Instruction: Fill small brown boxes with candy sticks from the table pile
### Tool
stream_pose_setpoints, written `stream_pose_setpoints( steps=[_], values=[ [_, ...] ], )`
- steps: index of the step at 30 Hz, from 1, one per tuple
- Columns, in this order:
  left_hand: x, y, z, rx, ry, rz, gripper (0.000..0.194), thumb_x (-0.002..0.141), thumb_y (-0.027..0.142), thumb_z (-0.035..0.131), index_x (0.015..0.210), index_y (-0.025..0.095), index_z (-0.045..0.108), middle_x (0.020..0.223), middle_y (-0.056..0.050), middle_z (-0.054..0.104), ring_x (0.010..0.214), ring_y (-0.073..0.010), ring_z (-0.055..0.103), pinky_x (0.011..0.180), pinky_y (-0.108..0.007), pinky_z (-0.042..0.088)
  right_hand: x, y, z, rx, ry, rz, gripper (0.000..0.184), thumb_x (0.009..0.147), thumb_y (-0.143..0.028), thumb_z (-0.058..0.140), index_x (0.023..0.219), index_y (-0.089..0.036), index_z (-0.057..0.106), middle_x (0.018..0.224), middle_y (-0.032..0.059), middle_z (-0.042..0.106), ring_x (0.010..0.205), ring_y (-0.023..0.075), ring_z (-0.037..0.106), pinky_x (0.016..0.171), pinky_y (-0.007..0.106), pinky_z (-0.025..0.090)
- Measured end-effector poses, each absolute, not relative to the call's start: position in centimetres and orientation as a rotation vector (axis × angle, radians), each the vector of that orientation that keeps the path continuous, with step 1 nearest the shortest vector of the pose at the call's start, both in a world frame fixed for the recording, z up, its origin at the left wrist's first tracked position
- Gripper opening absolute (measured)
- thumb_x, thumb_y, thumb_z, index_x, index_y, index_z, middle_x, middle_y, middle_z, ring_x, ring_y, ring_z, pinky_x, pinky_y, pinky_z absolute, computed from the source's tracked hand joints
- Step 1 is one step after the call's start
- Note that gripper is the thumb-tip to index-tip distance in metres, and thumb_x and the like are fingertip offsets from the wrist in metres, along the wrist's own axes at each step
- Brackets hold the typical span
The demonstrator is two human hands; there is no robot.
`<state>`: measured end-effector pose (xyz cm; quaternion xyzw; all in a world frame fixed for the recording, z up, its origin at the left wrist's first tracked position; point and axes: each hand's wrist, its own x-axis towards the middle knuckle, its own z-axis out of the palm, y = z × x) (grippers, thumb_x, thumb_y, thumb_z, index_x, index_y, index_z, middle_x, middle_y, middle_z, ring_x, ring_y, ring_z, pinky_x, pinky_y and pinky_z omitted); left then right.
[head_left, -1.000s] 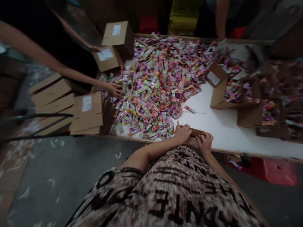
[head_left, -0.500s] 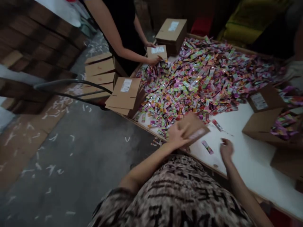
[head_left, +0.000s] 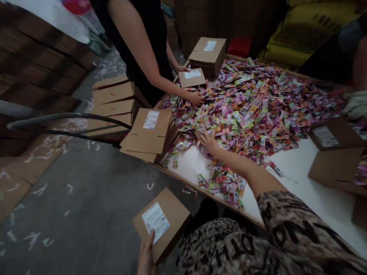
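My left hand (head_left: 146, 255) is low beside my body, closed on the near edge of a small brown cardboard box (head_left: 172, 223) with a white label, held off the table over the floor. My right hand (head_left: 208, 141) reaches forward across the white table (head_left: 298, 181). Its fingers are spread on the near edge of a big pile of colourful sachets (head_left: 258, 99). A small heap of sachets (head_left: 226, 185) lies under my forearm at the table's front edge.
A person in black stands at the far left with one hand (head_left: 196, 98) in the pile and the other by a small labelled box (head_left: 191, 77). Flat boxes (head_left: 149, 131) are stacked at the table's left corner. More boxes (head_left: 329, 168) sit at right, and a metal bar (head_left: 71, 120) at left.
My left hand has carried the box off the table down to my side. My right hand moved from the table's front into the pile. The view has swung left.
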<state>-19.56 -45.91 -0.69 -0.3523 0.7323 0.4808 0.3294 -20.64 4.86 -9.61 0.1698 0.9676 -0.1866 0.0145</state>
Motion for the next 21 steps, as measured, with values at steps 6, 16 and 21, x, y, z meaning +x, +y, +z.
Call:
stream_pose_setpoints(
  steps=[6, 16, 21],
  values=[
    [-21.6, -38.5, -0.6, -0.707, 1.945, 1.334, 0.065, 0.080, 0.039, 0.075, 0.142, 0.024, 0.057, 0.112, -0.009, 0.077, 0.104, -0.0342, 0.075, 0.090, -0.049, 0.063, -9.9, 21.1, -2.8, 1.499, 2.920, -0.602, 0.034, 0.097, -0.009, 0.058, 0.130, -0.002, 0.062, 0.155, 0.0276, 0.041, 0.141, 0.0360, 0.037, 0.111, 0.063, 0.030],
    [-22.4, -31.0, -2.3, -0.546, 1.834, 1.306, 0.069, 0.087, 0.036, 0.070, 0.151, 0.024, 0.049, 0.129, -0.010, 0.071, 0.115, -0.0327, 0.071, 0.093, -0.044, 0.062, 1.9, 17.6, -7.8, 2.011, 2.493, -0.828, 0.060, 0.083, -0.031, 0.078, 0.137, -0.011, 0.061, 0.155, 0.0237, 0.043, 0.145, 0.0450, 0.033, 0.117, 0.069, 0.021],
    [-22.9, -28.3, -2.7, -0.475, 1.910, 1.219, 0.063, 0.087, 0.039, 0.069, 0.147, 0.025, 0.053, 0.127, -0.009, 0.073, 0.111, -0.0312, 0.073, 0.092, -0.041, 0.062, 5.5, 10.4, -10.8, 1.369, 2.523, -0.932, 0.044, 0.078, -0.014, 0.074, 0.121, -0.022, 0.073, 0.138, 0.0158, 0.063, 0.137, 0.0373, 0.047, 0.115, 0.057, 0.034]
  ],
)
